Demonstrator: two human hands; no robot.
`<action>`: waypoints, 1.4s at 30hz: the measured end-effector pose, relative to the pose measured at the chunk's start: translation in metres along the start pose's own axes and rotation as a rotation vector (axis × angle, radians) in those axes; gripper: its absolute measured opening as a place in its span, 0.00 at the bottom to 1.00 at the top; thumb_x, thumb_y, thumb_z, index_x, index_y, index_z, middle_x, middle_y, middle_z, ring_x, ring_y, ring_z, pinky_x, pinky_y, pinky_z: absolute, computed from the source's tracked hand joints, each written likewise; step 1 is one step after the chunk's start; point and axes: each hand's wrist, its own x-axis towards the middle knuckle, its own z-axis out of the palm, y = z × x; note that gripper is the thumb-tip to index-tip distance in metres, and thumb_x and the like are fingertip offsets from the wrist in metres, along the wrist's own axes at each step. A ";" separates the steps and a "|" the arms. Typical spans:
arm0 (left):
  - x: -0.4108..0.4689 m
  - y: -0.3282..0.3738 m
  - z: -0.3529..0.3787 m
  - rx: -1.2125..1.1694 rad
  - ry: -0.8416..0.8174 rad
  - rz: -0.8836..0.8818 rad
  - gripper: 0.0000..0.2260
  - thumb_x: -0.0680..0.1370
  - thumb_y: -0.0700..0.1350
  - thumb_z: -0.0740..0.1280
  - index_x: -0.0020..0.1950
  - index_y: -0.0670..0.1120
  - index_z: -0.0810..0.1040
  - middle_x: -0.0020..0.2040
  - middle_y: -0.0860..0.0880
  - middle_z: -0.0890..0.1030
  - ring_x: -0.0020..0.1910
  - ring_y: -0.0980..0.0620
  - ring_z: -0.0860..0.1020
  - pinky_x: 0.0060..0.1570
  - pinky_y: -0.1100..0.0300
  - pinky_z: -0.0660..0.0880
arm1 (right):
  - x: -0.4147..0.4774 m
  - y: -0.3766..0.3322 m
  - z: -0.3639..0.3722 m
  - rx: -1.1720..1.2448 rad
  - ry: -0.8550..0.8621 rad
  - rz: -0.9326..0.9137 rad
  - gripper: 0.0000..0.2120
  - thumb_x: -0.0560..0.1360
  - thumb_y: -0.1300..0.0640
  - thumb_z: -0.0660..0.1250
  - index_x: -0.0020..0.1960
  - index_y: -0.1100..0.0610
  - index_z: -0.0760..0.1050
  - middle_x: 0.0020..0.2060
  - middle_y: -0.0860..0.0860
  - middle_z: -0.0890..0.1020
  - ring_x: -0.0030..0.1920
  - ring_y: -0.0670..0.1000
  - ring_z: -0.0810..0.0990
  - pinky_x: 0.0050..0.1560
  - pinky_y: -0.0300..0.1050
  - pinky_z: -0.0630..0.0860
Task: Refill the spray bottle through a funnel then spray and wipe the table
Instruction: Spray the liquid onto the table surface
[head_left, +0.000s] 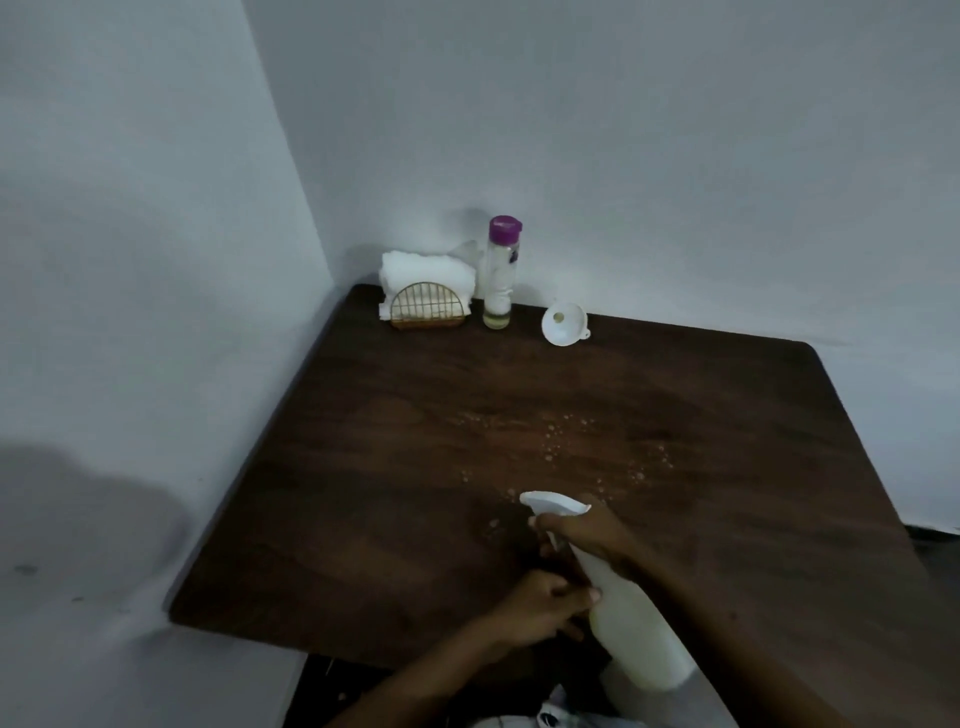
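My right hand grips the neck of the white spray bottle, fingers on the trigger, with the nozzle pointing away over the dark wooden table. The bottle is tilted and held above the table's near edge. My left hand touches the bottle's side with curled fingers; whether it grips is unclear. Droplets speckle the tabletop beyond the nozzle. A white funnel lies on its side at the back. A clear refill bottle with a purple cap stands beside it.
A gold wire holder with white napkins stands in the back left corner against the walls. White walls border the table at the back and left. The table's right edge and near edge are open.
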 end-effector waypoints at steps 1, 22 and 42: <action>-0.002 0.001 -0.003 -0.021 0.024 0.015 0.07 0.79 0.48 0.61 0.44 0.49 0.76 0.43 0.53 0.78 0.31 0.65 0.78 0.31 0.74 0.70 | 0.004 -0.006 0.001 -0.006 0.003 0.006 0.16 0.75 0.63 0.64 0.61 0.53 0.77 0.43 0.45 0.81 0.32 0.41 0.77 0.31 0.28 0.72; 0.016 0.013 -0.029 -0.002 0.262 0.164 0.20 0.75 0.53 0.66 0.65 0.49 0.74 0.62 0.52 0.77 0.61 0.56 0.74 0.63 0.55 0.72 | 0.047 -0.041 -0.012 0.206 0.431 0.001 0.26 0.74 0.52 0.68 0.66 0.64 0.66 0.50 0.55 0.77 0.43 0.49 0.75 0.49 0.45 0.75; 0.052 0.042 0.019 0.173 -0.001 0.090 0.27 0.72 0.55 0.70 0.67 0.49 0.70 0.65 0.51 0.74 0.63 0.53 0.73 0.62 0.53 0.72 | 0.024 0.037 -0.086 0.527 0.648 -0.033 0.16 0.76 0.56 0.63 0.63 0.53 0.74 0.57 0.54 0.77 0.48 0.47 0.76 0.49 0.43 0.73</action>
